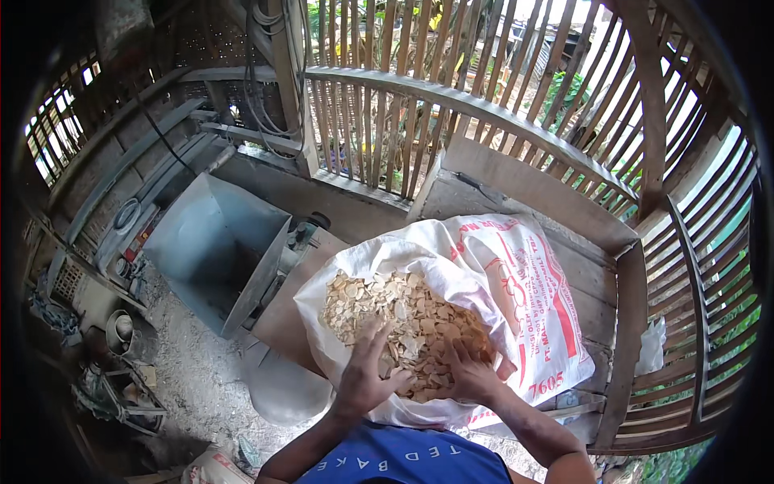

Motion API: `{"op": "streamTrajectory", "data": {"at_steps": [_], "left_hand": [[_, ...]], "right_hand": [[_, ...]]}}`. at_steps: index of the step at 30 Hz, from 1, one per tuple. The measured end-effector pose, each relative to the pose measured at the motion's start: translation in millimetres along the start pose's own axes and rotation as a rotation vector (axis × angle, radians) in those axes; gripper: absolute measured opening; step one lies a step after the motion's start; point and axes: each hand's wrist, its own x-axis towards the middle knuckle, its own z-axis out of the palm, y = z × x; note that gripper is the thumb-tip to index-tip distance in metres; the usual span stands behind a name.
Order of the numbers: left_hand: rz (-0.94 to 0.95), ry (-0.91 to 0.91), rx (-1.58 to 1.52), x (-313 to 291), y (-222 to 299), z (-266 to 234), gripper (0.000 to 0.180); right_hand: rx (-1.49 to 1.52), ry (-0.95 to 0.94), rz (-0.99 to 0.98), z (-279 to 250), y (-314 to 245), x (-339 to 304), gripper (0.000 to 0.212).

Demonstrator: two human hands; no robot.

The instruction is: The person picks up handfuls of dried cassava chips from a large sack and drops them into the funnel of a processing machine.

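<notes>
A big white woven sack (556, 355) with red print lies in front of me, its mouth folded open toward me. Dried flat chips (395, 298), cream on the left and browner on the right, fill the opening. My left hand (367, 377) rests on the nearer left part of the chips, thumb and fingers spread, holding nothing I can see. At the right side of the mouth, my right hand (472, 371) lies on the brown chips with its fingers stretched into them. The fingertips of that hand are partly hidden among the pieces.
Left of the sack stands a grey sheet-metal hopper (218, 250), its inside dark. A wooden platform (584, 315) bears the sack. Slatted wooden walls (476, 97) close in the back and right. Buckets (129, 335) and clutter sit at far left, above a dusty floor (205, 379).
</notes>
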Motion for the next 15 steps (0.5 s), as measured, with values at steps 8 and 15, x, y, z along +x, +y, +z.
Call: {"op": "streamTrajectory", "data": {"at_steps": [8,15], "left_hand": [[-0.28,-0.494,0.416,-52.0,-20.6,13.4,0.138],[-0.153,-0.291,0.441,-40.9,-48.2,34.6,0.129]], "right_hand": [[-0.044,0.054,0.008,25.1,-25.1,-1.7,0.099],[-0.001,0.183,-0.034,26.0,-23.1,18.4,0.102]]}}
